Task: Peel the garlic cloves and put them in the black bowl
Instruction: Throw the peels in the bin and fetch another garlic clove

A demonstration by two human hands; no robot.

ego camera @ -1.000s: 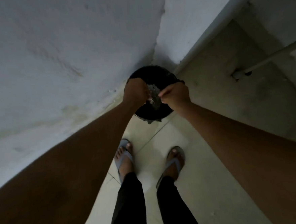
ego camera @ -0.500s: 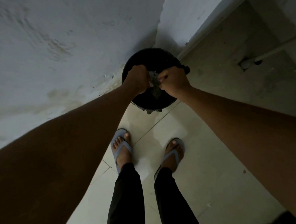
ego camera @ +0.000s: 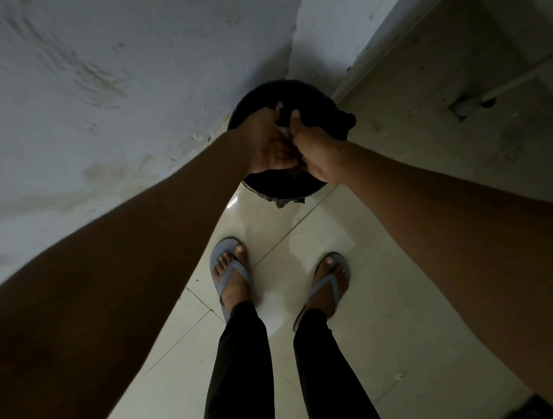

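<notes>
Up close, both hands meet over a round black container (ego camera: 323, 108) that stands on the floor in the corner. The left hand (ego camera: 269, 146) lies palm up with its fingers fairly straight, and pale scraps (ego camera: 283, 131) rest against it; whether they are garlic skin or cloves is too dim and small to tell. The right hand (ego camera: 313, 151) is turned knuckles up against the left palm, fingers bent downward; what they hold, if anything, is hidden, so its grip cannot be told. One more pale scrap (ego camera: 277, 104) shows at the fingertips. The container's inside is dark and mostly covered by the hands, so its contents cannot be made out. Below are two feet in two grey flip-flops (ego camera: 229, 274), two black trouser legs (ego camera: 239, 369), pale floor tiles (ego camera: 391, 332), and stained walls (ego camera: 96, 91). Both forearms run off the picture's edges.
</notes>
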